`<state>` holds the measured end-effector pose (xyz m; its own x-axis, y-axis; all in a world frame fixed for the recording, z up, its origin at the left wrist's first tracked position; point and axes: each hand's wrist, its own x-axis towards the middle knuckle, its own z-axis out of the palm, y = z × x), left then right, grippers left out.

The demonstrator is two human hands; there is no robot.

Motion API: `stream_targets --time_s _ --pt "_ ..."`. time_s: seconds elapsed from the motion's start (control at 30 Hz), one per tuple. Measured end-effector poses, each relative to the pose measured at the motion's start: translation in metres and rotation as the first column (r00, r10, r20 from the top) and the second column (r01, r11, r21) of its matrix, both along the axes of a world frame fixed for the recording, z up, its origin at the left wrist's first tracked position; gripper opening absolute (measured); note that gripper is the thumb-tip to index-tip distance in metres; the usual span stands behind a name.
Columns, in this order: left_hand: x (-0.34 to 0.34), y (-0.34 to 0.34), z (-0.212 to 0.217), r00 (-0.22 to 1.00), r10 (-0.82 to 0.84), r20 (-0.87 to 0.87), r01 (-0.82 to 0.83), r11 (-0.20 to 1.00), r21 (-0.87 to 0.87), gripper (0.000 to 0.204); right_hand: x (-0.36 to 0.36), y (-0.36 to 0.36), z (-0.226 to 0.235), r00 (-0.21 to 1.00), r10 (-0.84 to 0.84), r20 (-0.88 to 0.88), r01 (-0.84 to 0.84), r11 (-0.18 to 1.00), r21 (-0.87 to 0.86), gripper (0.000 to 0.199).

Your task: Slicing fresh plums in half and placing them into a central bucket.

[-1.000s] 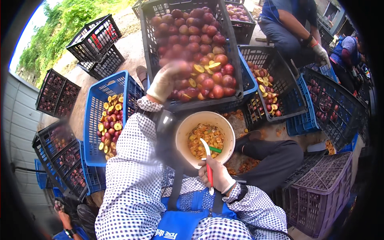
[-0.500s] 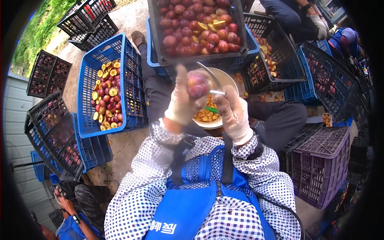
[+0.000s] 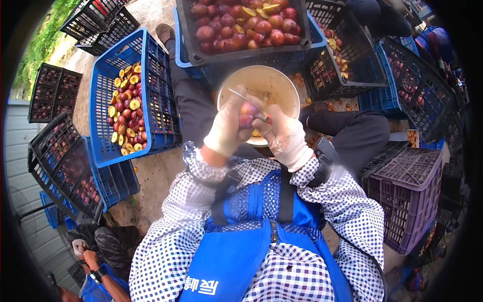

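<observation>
plum [image 3: 246, 118] | likely light, firm, slick, easily bruised | best gripped round its sides | left hand [image 3: 225, 129]: fingers cupping it | right hand [image 3: 288, 138]: fingers around knife [image 3: 261, 115]

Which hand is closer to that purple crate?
Right. The right hand, holding the knife, is up and to the left of the purple crate, apart from it; the left hand, around a plum, is farther left.

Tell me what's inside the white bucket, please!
Inside the white bucket, some orange-yellow scraps show. The left hand, right hand, plum and knife cover part of it; whatever lies behind them can't be seen.
</observation>
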<state>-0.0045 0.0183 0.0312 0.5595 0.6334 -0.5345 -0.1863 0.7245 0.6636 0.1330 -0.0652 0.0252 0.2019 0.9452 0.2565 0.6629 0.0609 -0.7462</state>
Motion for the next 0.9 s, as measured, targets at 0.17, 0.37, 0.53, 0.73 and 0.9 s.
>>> stream_targets --time_s 0.17,0.37,0.53,0.73,0.9 --pt "-0.001 0.000 -0.027 0.974 -0.108 -0.197 0.112 0.994 0.008 0.047 0.005 -0.006 -0.027 0.999 0.043 -0.010 -0.044 0.989 -0.143 0.028" --pt "0.010 -0.002 -0.040 0.980 -0.018 -0.198 0.130 0.810 0.572 0.040 0.010 0.000 -0.038 0.576 -0.235 -0.783 -0.188 0.894 -0.407 0.030" --pt "0.015 0.003 -0.024 0.993 -0.105 -0.051 0.114 0.969 0.219 0.041 0.042 0.005 -0.028 0.856 0.071 -0.513 -0.193 0.962 -0.190 0.032" --pt "0.003 0.007 -0.039 0.853 -0.059 0.519 0.037 0.998 0.053 0.054 0.037 -0.003 0.009 0.807 -0.022 -0.590 0.009 1.000 -0.025 0.029" --pt "0.011 0.002 -0.033 0.810 0.020 0.586 -0.054 0.998 0.041 0.056 -0.002 -0.018 0.003 0.952 -0.134 -0.275 0.106 0.988 -0.114 0.018"
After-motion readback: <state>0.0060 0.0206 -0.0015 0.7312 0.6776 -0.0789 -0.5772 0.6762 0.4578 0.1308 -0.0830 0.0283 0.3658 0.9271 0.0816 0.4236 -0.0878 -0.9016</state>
